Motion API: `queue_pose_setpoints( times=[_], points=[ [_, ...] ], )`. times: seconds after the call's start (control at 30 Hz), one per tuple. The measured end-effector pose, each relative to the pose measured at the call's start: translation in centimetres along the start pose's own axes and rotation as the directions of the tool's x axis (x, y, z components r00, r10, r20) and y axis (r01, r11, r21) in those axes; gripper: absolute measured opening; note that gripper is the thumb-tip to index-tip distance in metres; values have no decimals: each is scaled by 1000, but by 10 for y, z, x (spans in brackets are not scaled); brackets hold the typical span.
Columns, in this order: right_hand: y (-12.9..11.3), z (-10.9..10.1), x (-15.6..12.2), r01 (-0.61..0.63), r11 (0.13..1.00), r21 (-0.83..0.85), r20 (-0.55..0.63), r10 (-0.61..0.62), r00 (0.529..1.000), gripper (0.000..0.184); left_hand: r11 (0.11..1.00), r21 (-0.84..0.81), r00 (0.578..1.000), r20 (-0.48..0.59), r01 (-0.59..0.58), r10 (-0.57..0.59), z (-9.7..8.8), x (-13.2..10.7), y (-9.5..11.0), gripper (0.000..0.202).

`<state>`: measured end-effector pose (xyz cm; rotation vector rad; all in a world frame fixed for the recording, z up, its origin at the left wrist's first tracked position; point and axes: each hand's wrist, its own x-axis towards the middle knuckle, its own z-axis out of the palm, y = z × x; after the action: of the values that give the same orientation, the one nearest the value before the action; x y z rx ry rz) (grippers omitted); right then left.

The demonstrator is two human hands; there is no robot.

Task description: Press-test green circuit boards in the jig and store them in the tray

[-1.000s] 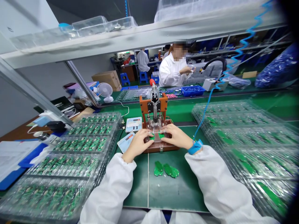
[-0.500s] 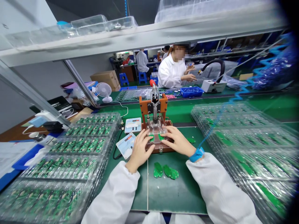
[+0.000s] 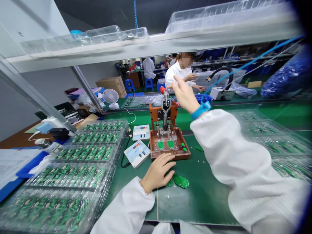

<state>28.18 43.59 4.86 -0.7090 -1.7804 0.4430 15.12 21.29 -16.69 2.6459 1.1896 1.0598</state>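
A test fixture (image 3: 152, 152) with a brown base and orange frame stands in front of me. Two small green circuit boards (image 3: 170, 144) sit side by side in its clear plate. My right hand (image 3: 184, 96), a blue wrist strap (image 3: 201, 110) behind it, is raised beside the red-tipped clamp lever (image 3: 163, 89); its fingers are apart and nothing shows in them. Low before the fixture's front edge is my left hand (image 3: 159, 170), fingers stretched out and holding nothing visible. It partly covers a small pile of loose green boards (image 3: 181, 181) on the green mat.
Stacked clear trays of boards stand on the left (image 3: 83, 165) and right (image 3: 268, 148). Two white meter boxes (image 3: 137, 152) lie left of the fixture. A single board (image 3: 199, 148) lies to its right. Across the bench a co-worker (image 3: 174, 73) sits under the shelf (image 3: 109, 47).
Both hands have left the boards in the fixture. My right hand has risen to lever height; my left hand has drawn back toward me, over the loose pile.
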Motion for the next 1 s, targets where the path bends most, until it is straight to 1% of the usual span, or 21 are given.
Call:
queue_pose_setpoints(
  times=[0.03,0.07,0.1,0.13,0.17,0.2,0.23,0.3,0.37,0.43,0.5,0.6,0.7,0.83,1.0],
  points=[
    [-2,6,14,-92,995,47,89,87,992,35,1000,-4,1000,2,3,-3,0,-1,-1,27],
    [-5,12,25,-172,980,98,162,155,975,41,1000,-7,1000,2,8,-8,0,-1,-1,26],
    [-8,15,32,-220,963,155,211,185,960,44,1000,-10,1000,1,12,-12,0,-2,-1,25],
    [-14,15,34,-220,952,213,225,172,959,43,1000,-13,1000,2,17,-17,0,-2,-1,24],
    [-21,14,31,-175,949,262,205,122,971,39,1000,-16,1000,5,22,-22,0,-2,-1,24],
    [-30,10,24,-97,951,294,163,50,985,34,999,-19,1000,11,26,-26,0,-2,0,24],
    [-40,4,12,-7,952,305,111,-28,993,31,999,-22,999,13,30,-30,0,-2,0,24],
    [-62,-9,-20,137,953,270,32,-151,988,31,999,-28,999,9,33,-33,0,-1,0,23],
    [-79,-20,-57,206,957,205,-9,-209,978,31,999,-34,999,-9,35,-35,1,0,0,22],
    [-88,-25,-89,243,960,142,-15,-243,970,30,999,-41,999,-22,36,-37,1,1,0,22],
    [-87,-24,-112,271,957,103,-19,-270,963,30,998,-51,999,-22,37,-39,0,1,1,21],
    [-77,-16,-130,302,946,114,-50,-299,953,32,998,-59,999,-21,38,-39,0,2,2,22],
    [-61,-8,-140,311,934,174,-69,-303,950,33,997,-63,999,-24,41,-43,-1,2,2,22],
    [-43,1,-154,284,929,238,-32,-285,958,34,996,-64,998,-17,65,-66,0,3,3,22],
    [-36,6,-160,245,925,290,-27,-248,968,36,994,-73,996,-33,77,-80,1,3,3,20]
  ],
)
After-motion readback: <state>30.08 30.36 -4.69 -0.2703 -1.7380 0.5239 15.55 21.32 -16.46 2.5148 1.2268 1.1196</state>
